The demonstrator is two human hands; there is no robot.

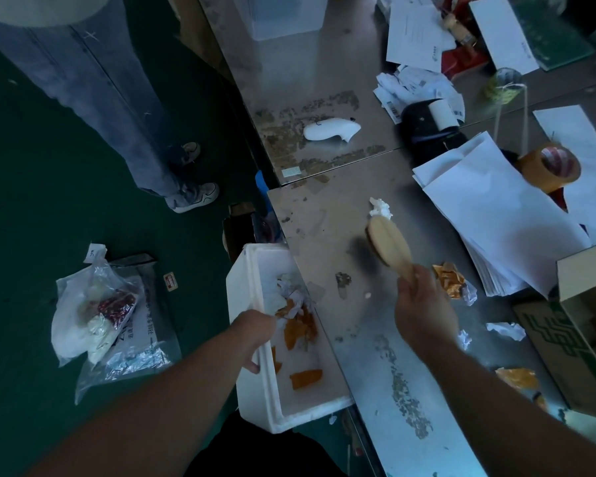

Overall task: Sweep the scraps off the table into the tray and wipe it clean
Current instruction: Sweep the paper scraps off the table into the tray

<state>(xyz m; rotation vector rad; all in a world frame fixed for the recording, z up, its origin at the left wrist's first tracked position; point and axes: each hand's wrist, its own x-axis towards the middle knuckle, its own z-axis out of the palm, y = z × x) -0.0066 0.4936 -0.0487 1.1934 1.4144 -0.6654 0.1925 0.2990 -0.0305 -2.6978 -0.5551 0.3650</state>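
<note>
Between the hands runs bare desk [358, 339]. A hard stroke could flick scraps past the tray [243, 290], or a slack hold could open a gap at the desk edge. The left hand [255, 333] grips the tray wall. The right hand [424, 304], wrist cocked, is clamped on the brush [389, 244] handle, its head just beside a white wad [380, 208] beyond the hand. An orange scrap [449, 278] lies just right of that hand.

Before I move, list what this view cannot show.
Head view only.
Brush bristles: blurred, under its wooden back.
Orange scrap: partly behind the right hand.
Cardboard box: cut off by the right edge.
Plastic bag contents: too dim.
</note>
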